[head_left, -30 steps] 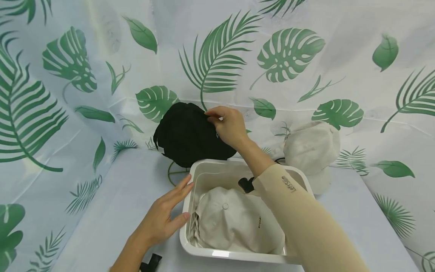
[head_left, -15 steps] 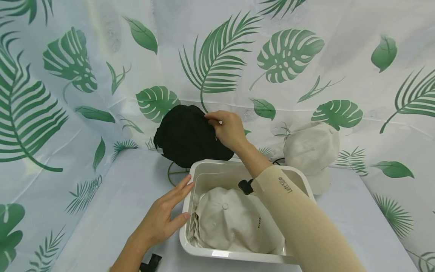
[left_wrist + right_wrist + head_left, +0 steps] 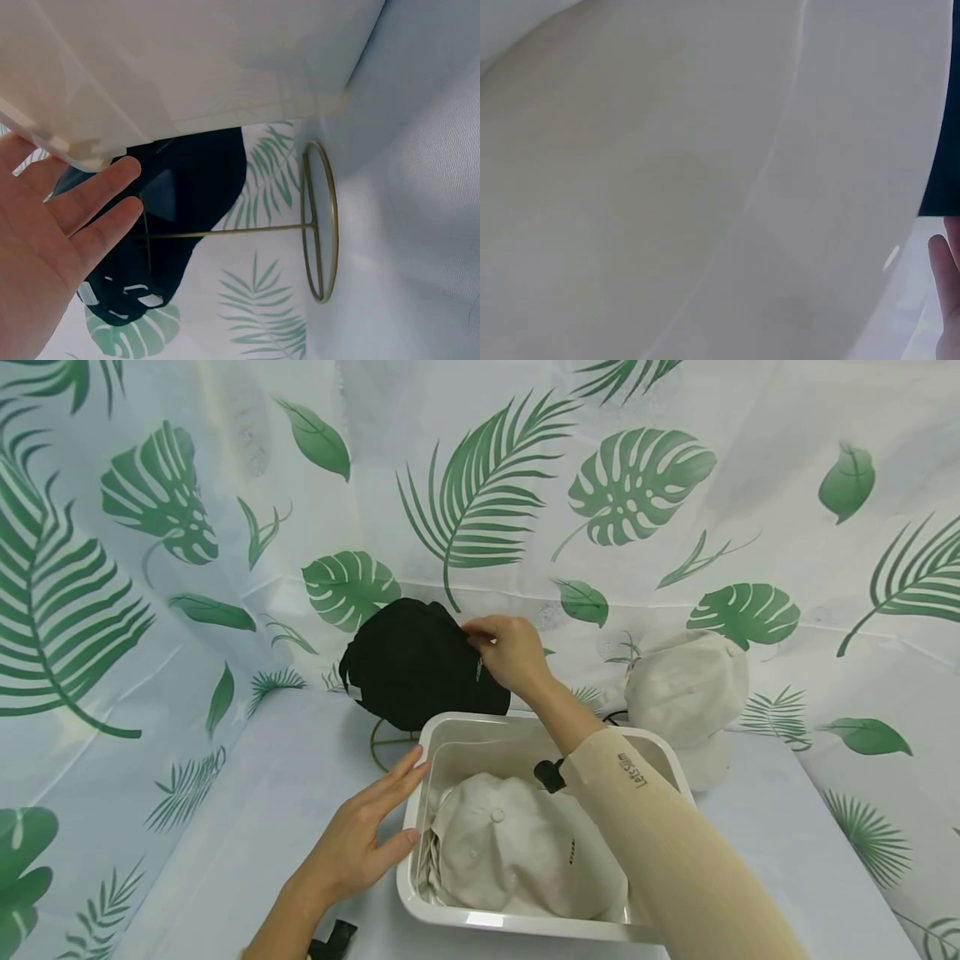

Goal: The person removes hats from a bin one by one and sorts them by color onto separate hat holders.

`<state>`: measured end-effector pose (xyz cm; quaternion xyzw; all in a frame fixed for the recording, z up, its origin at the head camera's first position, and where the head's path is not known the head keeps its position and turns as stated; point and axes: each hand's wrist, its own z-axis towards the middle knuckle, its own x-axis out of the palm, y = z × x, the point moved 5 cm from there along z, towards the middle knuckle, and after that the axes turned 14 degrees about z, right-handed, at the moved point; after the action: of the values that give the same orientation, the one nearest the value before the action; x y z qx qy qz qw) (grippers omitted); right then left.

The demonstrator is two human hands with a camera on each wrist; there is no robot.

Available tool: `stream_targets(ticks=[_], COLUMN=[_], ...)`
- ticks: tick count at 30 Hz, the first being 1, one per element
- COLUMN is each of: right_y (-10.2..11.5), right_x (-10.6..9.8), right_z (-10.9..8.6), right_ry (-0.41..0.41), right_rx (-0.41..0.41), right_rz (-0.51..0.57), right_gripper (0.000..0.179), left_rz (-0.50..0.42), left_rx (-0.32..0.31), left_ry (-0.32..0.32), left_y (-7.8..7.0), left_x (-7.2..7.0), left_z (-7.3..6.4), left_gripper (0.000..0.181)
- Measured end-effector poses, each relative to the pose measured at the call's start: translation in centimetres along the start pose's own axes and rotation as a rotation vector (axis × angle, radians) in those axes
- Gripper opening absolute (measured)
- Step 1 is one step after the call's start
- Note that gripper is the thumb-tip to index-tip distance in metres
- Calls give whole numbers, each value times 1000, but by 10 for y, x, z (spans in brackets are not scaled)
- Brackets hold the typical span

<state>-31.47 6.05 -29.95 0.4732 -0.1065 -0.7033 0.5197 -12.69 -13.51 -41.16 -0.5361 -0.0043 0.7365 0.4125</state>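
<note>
A black cap (image 3: 412, 664) sits at the back left on a gold wire stand (image 3: 319, 225). My right hand (image 3: 510, 656) pinches the right side of its crown between thumb and fingers. In the right wrist view only a few fingers (image 3: 946, 277) and a dark strip of the cap show at the right edge. My left hand (image 3: 360, 835) rests with straight fingers against the left rim of a white plastic basin (image 3: 411, 827). Inside the basin lies a beige cap (image 3: 517, 852) with small dark lettering, partly covered by my right sleeve.
Another pale cap (image 3: 686, 685) sits at the back right, brim downward. A leaf-printed sheet (image 3: 480, 460) hangs behind the table (image 3: 300, 760). Black wrist mounts (image 3: 550, 775) show at both wrists. My right forearm crosses over the basin.
My right hand has moved slightly down, and the black cap's top has sunk a little with it. The left hand and the basin have stayed in place.
</note>
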Motion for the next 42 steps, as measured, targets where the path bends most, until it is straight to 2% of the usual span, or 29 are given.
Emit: stream_targets(ticks=[7, 14, 20, 26, 33, 42], right_y=[-5, 3, 24, 44, 57, 66], right_x=[0, -5, -26, -48, -73, -96], right_z=[-2, -4, -6, -15, -30, -52], right_ry=[29, 56, 92, 145, 118, 121], right_rx=[14, -33, -64, -157, -257, -297], right_rz=[3, -98, -139, -206, -254, -276], right_gripper=[18, 29, 31, 33, 35, 37], left_rz=[-3, -5, -5, -7, -19, -18], left_rx=[-6, -10, -13, -6, -12, -18], left_ry=[7, 13, 16, 6, 2, 20], left_y=[1, 0, 0, -1, -3, -3], left_x=[0, 0, 1, 2, 1, 2], left_z=[-1, -1, -1, -1, -1, -1], left_gripper=[74, 75, 74, 73, 72, 73])
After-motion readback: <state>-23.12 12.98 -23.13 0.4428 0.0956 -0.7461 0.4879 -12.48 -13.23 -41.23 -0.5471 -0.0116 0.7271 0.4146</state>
